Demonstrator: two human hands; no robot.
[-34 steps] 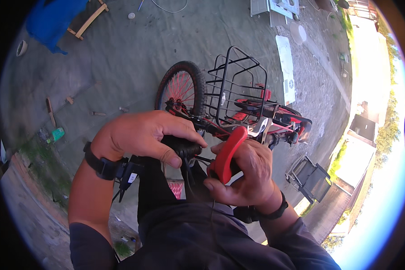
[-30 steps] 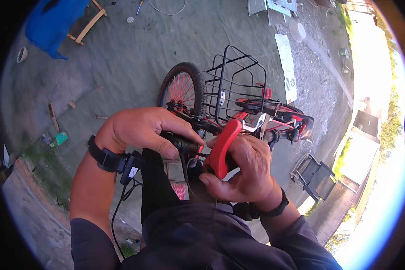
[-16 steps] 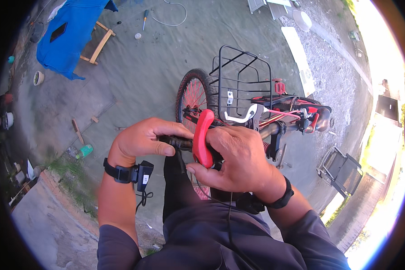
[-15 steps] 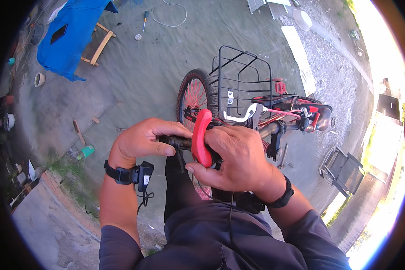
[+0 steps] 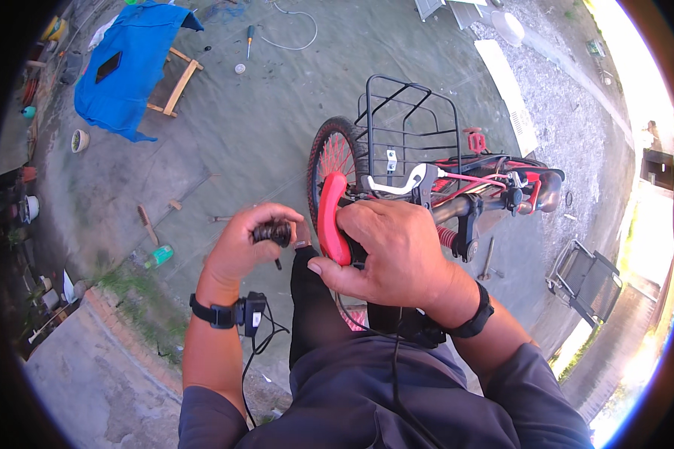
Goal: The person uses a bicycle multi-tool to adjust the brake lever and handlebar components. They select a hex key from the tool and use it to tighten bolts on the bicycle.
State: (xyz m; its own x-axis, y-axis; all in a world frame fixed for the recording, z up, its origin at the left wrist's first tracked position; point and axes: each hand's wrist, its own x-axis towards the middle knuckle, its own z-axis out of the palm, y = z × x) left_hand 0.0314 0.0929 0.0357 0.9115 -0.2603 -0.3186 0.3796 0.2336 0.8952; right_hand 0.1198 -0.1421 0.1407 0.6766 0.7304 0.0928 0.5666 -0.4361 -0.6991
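My right hand [image 5: 393,251] is wrapped round the handlebar's near end, beside a curved red bar end [image 5: 332,217]. Just left of it and apart, my left hand [image 5: 240,243] curls its fingers around a small black ribbed piece [image 5: 272,233] with a thin dark rod poking out below; its exact kind is unclear. A white brake lever [image 5: 397,183] sits just beyond my right knuckles. The bicycle's front wheel [image 5: 335,157], with red spokes, and a black wire basket [image 5: 408,127] are farther off. My right hand hides most of the handlebar end.
A stool draped with blue cloth [image 5: 127,82] stands far left, with a phone [image 5: 108,67] on it. On the ground lie a screwdriver [image 5: 249,41], a brush [image 5: 147,224], a green bottle [image 5: 159,257] and a metal tool [image 5: 487,258]. A folding chair [image 5: 586,280] is at right.
My left hand has drawn the black piece away from the red bar end, leaving a gap. My right hand keeps its hold. The whole view has shifted slightly.
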